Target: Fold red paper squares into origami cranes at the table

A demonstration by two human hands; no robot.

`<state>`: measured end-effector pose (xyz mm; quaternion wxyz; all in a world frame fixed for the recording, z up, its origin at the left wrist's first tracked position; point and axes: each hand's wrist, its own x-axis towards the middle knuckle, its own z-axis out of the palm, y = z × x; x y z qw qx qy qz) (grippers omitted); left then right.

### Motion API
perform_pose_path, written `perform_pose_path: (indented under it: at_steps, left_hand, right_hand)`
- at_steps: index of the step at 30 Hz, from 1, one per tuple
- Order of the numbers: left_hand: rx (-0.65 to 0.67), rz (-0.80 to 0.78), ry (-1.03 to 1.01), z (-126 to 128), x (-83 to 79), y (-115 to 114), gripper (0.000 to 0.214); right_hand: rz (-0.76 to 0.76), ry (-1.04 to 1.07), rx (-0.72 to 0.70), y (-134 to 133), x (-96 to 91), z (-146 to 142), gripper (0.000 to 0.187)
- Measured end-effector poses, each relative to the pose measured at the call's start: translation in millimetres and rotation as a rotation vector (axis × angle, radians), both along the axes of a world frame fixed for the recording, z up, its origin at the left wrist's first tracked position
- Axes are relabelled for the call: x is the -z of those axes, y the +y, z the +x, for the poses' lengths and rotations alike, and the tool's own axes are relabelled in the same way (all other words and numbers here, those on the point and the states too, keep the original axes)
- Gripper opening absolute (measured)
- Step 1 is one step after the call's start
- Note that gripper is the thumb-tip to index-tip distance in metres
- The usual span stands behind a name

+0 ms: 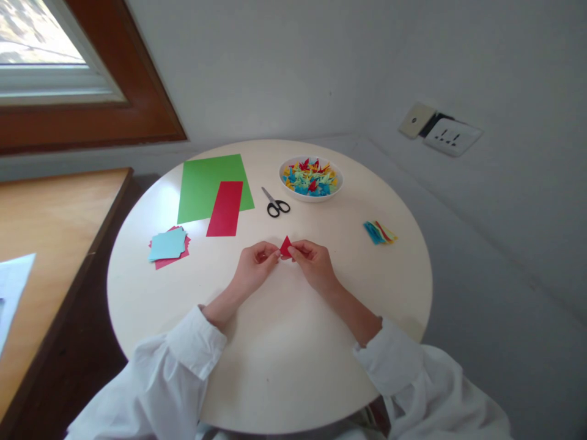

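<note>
A small piece of folded red paper (286, 246), pointed at the top, is held between my two hands over the middle of the round table. My left hand (257, 263) pinches its left side between thumb and fingers. From the right, my right hand (313, 261) grips it with the thumb across its front. The fingers cover its lower edges. Just beyond lie scissors (274, 206) with black handles, blades pointing away to the left. A red paper strip (225, 209) overlaps a large green sheet (202, 183) to the left of them.
A white bowl (312, 197) full of small coloured folded-paper pieces stands at the back of the white table (270, 379). Light blue and red paper squares (168, 245) are stacked at left. Several slim folded papers (380, 233) lie at right. A wooden desk (59, 226) stands to the left.
</note>
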<state>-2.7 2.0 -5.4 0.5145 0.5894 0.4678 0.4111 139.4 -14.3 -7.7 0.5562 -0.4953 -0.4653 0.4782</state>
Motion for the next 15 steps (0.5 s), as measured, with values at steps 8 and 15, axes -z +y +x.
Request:
perform_pose_path:
  at_steps: [8, 15]
  left_hand:
    - [-0.019, -0.001, -0.045, 0.6, -0.5, 1.3, 0.02]
    - [-0.064, 0.001, -0.03, -1.3, 4.7, 3.2, 0.021]
  right_hand:
    - [0.015, -0.058, -0.014, -0.6, 0.8, 0.3, 0.013]
    - [0.048, -0.137, 0.01, 0.3, 3.7, 2.0, 0.014]
